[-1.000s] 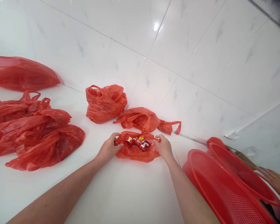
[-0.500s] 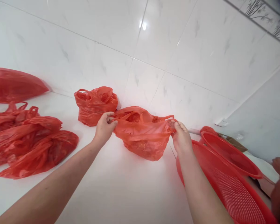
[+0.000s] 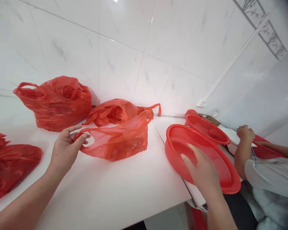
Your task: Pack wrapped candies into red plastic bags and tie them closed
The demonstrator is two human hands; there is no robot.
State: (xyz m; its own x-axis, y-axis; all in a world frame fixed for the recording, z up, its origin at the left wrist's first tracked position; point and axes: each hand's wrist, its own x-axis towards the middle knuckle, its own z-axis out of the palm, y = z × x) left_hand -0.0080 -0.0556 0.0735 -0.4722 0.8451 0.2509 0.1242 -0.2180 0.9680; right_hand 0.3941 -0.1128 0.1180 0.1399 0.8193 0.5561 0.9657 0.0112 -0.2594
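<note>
My left hand [image 3: 69,143] pinches one handle of a thin red plastic bag [image 3: 120,140], which stretches out to the right over the white table. Over the near basket, my right hand [image 3: 203,167] is slightly blurred, its thumb and fingers apart with nothing between them. Beneath it is a red perforated plastic basket [image 3: 220,156]; whether the fingertips touch it I cannot tell. Just behind the held bag lies a crumpled heap of red bags [image 3: 117,110] against the wall. A fuller red bag [image 3: 62,105] with a raised handle stands behind my left hand.
More red bags [image 3: 12,166] lie at the left edge. A second red basket [image 3: 206,129] stands behind the near one. At the right sits a co-worker in a grey shirt [image 3: 273,182], hands over that side. The white table's [image 3: 110,191] front edge runs below; a tiled wall rises behind.
My right hand has let go of the bag and moved right and down over the basket. My left hand keeps its handle. The view has shifted, showing more of the co-worker.
</note>
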